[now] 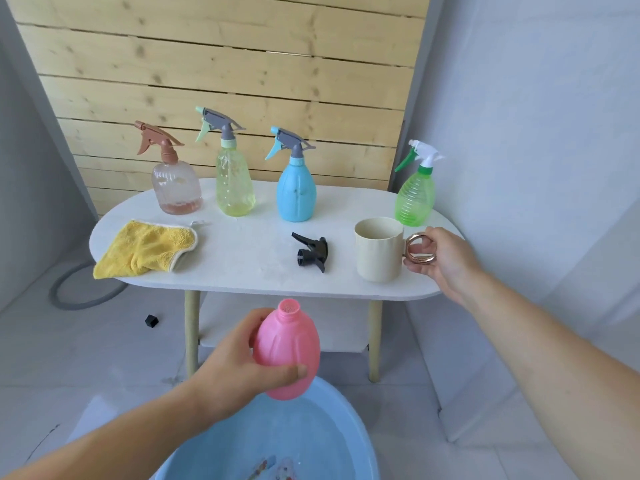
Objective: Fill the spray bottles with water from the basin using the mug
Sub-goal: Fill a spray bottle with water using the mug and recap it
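Four spray bottles with trigger heads on stand in a row along the back of the white oval surface (242, 275): a clear brownish bottle (176, 190) at the left, then a yellow bottle (234, 185), a blue bottle (296, 194), and a green bottle (415, 199) apart at the right end. A little liquid shows in the bottom of the brownish one.

A fifth, the pink bottle (289, 348), has no head on its neck. The left hand (232, 370) grips it round the belly, thumb across the front, and holds it nearly upright in the air, above the far rim of the blue basin (311, 441), which sits on the floor and holds water.

The cream mug (379, 252) stands upright on the surface, just in front of the green bottle. The right hand (441, 263) has its fingers curled round the mug's gold ring handle.

A black trigger head (311, 252) lies on its side left of the mug. A crumpled yellow cloth (145, 249) lies at the left end, one corner over the edge. A small black cap (151, 320) lies on the floor beneath.
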`<state>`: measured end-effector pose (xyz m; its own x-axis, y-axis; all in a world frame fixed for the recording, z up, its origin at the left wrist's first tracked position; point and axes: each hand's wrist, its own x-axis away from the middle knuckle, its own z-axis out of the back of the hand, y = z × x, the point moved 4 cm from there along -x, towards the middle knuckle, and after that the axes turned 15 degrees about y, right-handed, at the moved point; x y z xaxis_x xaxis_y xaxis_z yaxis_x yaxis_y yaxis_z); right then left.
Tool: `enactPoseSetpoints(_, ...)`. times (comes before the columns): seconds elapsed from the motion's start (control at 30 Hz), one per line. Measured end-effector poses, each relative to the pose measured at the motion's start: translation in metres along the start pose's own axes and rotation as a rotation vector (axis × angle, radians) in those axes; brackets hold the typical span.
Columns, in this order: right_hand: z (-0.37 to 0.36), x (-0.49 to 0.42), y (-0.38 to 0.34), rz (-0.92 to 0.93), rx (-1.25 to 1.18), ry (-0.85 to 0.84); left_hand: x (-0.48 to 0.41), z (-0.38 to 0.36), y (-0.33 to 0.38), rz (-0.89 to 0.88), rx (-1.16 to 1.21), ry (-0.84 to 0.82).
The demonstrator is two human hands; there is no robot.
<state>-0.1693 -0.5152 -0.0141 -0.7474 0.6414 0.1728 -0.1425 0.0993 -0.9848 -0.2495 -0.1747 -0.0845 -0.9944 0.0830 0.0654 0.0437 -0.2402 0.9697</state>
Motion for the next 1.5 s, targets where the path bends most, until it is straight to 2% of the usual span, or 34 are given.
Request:
enactPoseSetpoints(0.17,0.001,-0.022,0.011,0.001,0.016,0.014,-0.008,-0.011,0.003,-0.008,0.01,-0.007)
enactPoseSetpoints(0.37,0.01,-0.034,0.021,0.093,0.127,0.073,-0.015,-0.02,0.007,-0.03,-0.014,-0.017)
enactPoseSetpoints(0.53,0.018,-0.033,0.023,0.161,0.27,0.087,-0.018,-0.024,0.009,-0.02,0.003,-0.028)
enactPoseSetpoints(0.77,0.017,-0.027,0.017,0.22,0.312,0.112,-0.013,-0.023,0.008,-0.004,-0.003,-0.025)
enactPoseSetpoints(0.83,0.016,-0.022,0.011,0.238,0.387,0.128,-0.012,-0.02,0.008,0.002,-0.003,-0.02)
enactPoseSetpoints(0.93,0.014,-0.009,-0.015,0.473,0.547,0.251,-0.012,-0.017,0.008,0.003,-0.007,-0.01)
enactPoseSetpoints(1.0,0.004,0.011,-0.039,0.689,0.532,0.306,-0.014,-0.014,0.009,0.013,-0.004,0.0)
enactPoseSetpoints(1.1,-0.03,0.051,-0.064,0.854,0.438,0.166,-0.016,-0.009,0.01,0.024,0.001,0.015)
enactPoseSetpoints(1.17,-0.062,0.073,-0.065,0.897,0.514,-0.007,-0.017,-0.005,0.011,0.027,0.01,0.023)
enactPoseSetpoints(1.3,-0.116,0.089,-0.024,0.766,0.835,-0.348,-0.018,0.005,0.013,0.028,0.008,0.042)
enactPoseSetpoints(1.4,-0.138,0.081,0.006,0.734,0.959,-0.355,-0.019,0.014,0.014,0.017,0.01,0.051)
enactPoseSetpoints(1.5,-0.15,0.068,0.024,0.603,1.002,-0.321,-0.021,0.022,0.013,0.02,0.019,0.072)
